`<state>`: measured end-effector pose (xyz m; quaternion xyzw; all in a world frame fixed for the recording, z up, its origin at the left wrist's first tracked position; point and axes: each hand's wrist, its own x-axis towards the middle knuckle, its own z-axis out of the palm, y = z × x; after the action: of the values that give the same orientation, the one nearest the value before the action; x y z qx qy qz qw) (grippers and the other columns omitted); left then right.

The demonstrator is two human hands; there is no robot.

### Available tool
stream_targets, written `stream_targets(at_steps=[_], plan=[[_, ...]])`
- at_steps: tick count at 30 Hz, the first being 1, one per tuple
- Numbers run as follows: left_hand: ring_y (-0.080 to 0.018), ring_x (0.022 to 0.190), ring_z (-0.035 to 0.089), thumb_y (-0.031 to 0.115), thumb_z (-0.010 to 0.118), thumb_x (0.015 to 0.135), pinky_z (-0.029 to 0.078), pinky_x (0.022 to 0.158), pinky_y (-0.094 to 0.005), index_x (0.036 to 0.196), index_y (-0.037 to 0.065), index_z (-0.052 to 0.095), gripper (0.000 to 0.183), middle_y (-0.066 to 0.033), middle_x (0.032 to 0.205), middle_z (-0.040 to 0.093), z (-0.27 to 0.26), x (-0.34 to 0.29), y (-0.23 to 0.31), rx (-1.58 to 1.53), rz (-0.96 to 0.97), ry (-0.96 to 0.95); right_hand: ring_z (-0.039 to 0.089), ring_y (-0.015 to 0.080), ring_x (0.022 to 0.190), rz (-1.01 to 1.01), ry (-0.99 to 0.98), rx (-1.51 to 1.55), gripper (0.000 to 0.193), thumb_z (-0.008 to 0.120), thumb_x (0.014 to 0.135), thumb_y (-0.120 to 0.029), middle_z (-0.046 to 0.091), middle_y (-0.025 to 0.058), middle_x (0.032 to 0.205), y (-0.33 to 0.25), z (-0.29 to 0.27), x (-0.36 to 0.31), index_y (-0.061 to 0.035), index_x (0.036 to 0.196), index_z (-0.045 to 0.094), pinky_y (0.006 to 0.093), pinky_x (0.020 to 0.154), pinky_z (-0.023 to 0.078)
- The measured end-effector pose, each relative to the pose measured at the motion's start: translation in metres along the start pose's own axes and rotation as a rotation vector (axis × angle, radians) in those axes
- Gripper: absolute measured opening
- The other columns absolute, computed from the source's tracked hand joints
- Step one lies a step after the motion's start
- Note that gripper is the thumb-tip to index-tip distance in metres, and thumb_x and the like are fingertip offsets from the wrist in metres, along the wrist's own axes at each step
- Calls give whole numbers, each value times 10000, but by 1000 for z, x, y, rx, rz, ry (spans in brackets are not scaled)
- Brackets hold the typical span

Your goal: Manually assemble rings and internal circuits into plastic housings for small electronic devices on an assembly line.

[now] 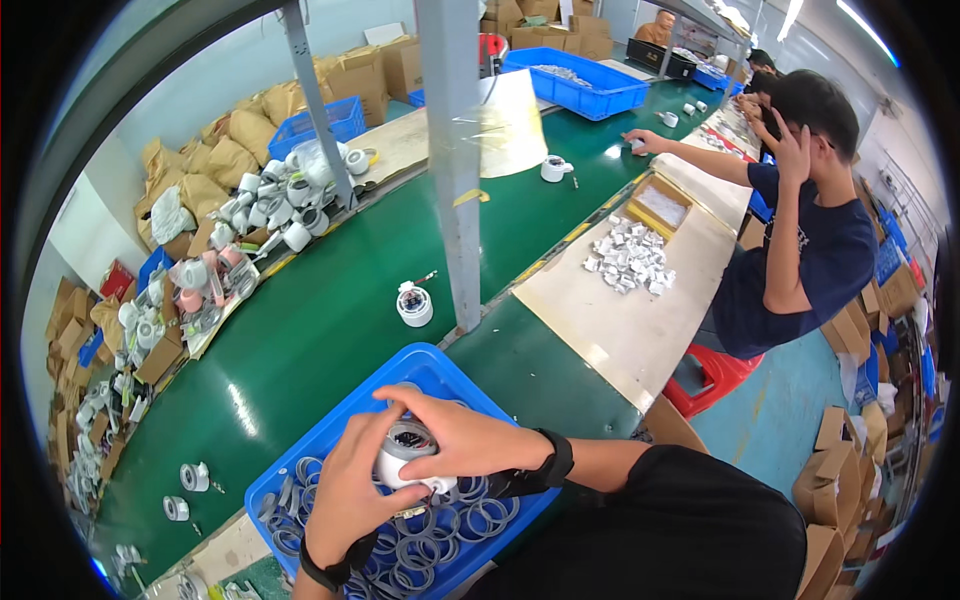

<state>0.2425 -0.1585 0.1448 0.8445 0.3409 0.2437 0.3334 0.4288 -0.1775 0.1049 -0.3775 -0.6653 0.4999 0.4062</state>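
Note:
A white round plastic housing (393, 466) with a grey ring (408, 436) around its upper opening is held between my two hands; dark parts and wires show inside it. My left hand (345, 485) wraps its left side, with the thumb underneath. From the right, my right hand (475, 437) closes around it, fingers over the far side and thumb at the front. Below my hands is a blue tray (428, 354) with many loose grey rings (412, 560) in it. The housing's far side and part of its base are hidden by my fingers.
On the green conveyor (300, 350), another white housing (414, 305) sits beyond the tray, beside a grey metal post (452, 180). Two more units (195, 477) lie at the left. A co-worker (815, 220) sits at the right by a heap of small white parts (630, 257).

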Motion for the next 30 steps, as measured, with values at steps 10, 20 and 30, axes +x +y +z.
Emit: stream_targets(at_steps=[10,20,30], plan=[[-332,834,568,101,783,599,484,746,-369,1066,13,447,582,-178,1019,495,-49,45,-211,312,-348,350,531,153,964,-37,296,262,625,583,873,-73,476,111,1200,21,-35,-11,-43,1401,251,287,843,469],[-346,1145,458,214,803,645,447,894,-457,1273,50,417,756,-175,1216,448,-35,102,-186,864,-213,273,551,136,957,116,458,93,420,552,871,-34,541,62,1112,42,-67,-61,-44,1275,438,272,817,460],[-387,991,613,606,611,723,487,855,-460,1076,-8,568,709,-229,991,651,84,206,-177,677,-438,-39,500,359,1100,-73,6,-366,616,634,760,-102,473,195,1225,49,-8,-46,-60,1324,390,418,935,420]])
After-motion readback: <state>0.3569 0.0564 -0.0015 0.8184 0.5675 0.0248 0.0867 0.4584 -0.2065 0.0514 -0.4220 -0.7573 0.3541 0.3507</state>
